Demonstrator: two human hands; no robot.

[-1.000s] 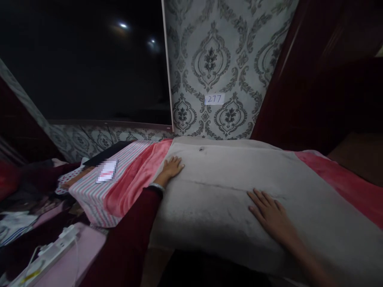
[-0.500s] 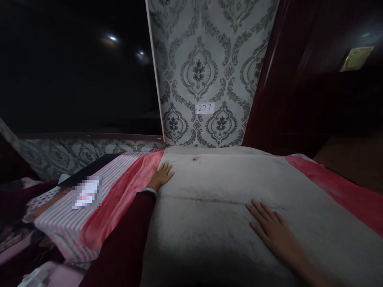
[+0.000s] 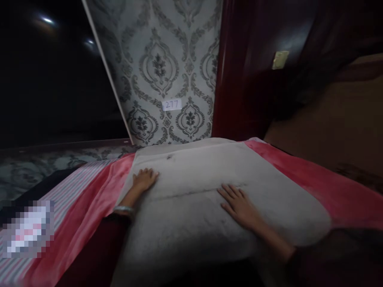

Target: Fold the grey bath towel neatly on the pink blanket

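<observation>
A grey-white plush cloth [image 3: 197, 167] lies spread before me, with a dark crease line across its middle and a small dark mark near its far edge. My left hand [image 3: 145, 179] rests flat on its left side, fingers spread, a bracelet at the wrist. On the right part of the cloth my right hand [image 3: 239, 205] lies palm down, its fingers stretched out by the crease line. Neither hand holds anything. Pink-red fabric [image 3: 281, 163] shows from under the cloth on both sides.
A striped cloth [image 3: 72, 187] lies at the left, bearing a blurred-out patch. Behind stand a large dark screen [image 3: 60, 87] and a patterned wall [image 3: 167, 52] with a paper label [image 3: 172, 105] reading 277. A dark red panel [image 3: 239, 79] with a gold switch plate [image 3: 280, 59] rises at the right.
The view has turned to the right, so the wall and cloth appear shifted left. My right hand sits nearer the left hand in view, and more of its forearm shows. Both hands stay on the cloth.
</observation>
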